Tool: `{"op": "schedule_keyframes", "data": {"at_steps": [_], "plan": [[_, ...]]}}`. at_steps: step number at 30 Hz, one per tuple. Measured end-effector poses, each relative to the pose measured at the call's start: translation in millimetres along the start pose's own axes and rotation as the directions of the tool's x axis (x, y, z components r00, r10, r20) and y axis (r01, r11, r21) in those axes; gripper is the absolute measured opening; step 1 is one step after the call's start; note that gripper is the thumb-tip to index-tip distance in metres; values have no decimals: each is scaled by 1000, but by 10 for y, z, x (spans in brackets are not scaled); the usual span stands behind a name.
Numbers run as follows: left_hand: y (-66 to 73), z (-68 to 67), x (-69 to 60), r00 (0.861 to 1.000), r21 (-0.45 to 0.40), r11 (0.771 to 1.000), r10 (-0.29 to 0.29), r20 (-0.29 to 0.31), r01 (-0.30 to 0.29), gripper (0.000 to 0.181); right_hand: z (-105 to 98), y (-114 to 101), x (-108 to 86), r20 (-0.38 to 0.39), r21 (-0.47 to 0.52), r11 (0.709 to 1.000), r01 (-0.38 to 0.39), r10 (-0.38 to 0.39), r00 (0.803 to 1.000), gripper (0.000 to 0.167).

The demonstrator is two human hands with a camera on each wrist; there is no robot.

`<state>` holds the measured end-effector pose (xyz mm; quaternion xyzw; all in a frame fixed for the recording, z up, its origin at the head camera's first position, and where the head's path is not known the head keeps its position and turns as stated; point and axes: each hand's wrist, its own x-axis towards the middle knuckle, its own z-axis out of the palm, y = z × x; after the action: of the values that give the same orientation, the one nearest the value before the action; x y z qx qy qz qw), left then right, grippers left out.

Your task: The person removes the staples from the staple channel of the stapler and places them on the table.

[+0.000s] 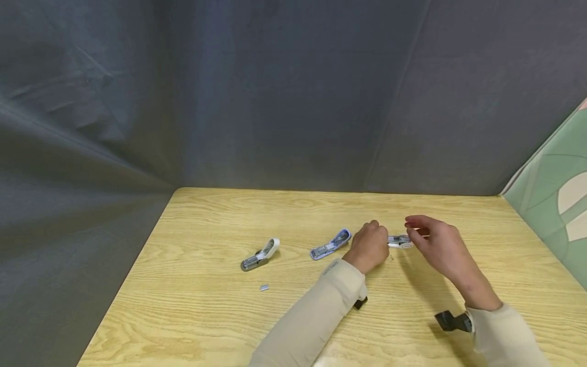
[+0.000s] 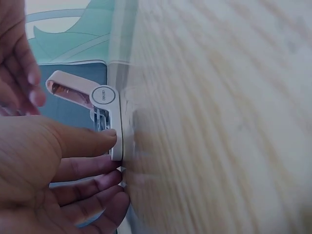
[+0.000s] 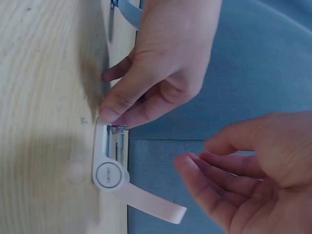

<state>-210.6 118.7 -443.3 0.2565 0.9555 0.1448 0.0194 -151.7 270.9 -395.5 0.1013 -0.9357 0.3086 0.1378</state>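
Observation:
My left hand (image 1: pixel 370 244) pinches the front end of a white-and-pink stapler (image 2: pixel 114 129) between thumb and forefinger. The stapler's base rests on the table with its pink top swung back, baring the metal staple channel (image 3: pixel 117 141). Just right of it, my right hand (image 1: pixel 440 250) hovers above the table, holding nothing, its fingers loosely bent and apart from the stapler. In the right wrist view that hand (image 3: pixel 253 170) is beside the raised pink top. The left fingers hide part of the channel's front.
Left of my left hand lies an opened blue stapler (image 1: pixel 330 245). Farther left is an opened white-and-grey stapler (image 1: pixel 260 256), with a small strip of staples (image 1: pixel 264 288) in front of it. Tiny bits (image 1: pixel 392 258) lie near the held stapler. A dark curtain (image 1: pixel 293 102) hangs behind the table.

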Motion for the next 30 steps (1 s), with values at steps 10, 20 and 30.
{"op": "schedule_keyframes", "data": {"at_steps": [10, 20, 30], "plan": [[-20, 0, -23, 1000, -43, 999, 0, 30, 2, 8, 158, 45, 15, 116, -9, 999, -33, 34, 993, 22], [-29, 15, -15, 1000, 4, 1000, 2, -9, -2, 8, 272, 121, 80, 180, -50, 998, -31, 40, 983, 22], [-33, 1, -9, 1000, 8, 1000, -2, 5, 1, 5, 280, 137, 84, 146, -75, 997, -10, 21, 989, 20]]}}
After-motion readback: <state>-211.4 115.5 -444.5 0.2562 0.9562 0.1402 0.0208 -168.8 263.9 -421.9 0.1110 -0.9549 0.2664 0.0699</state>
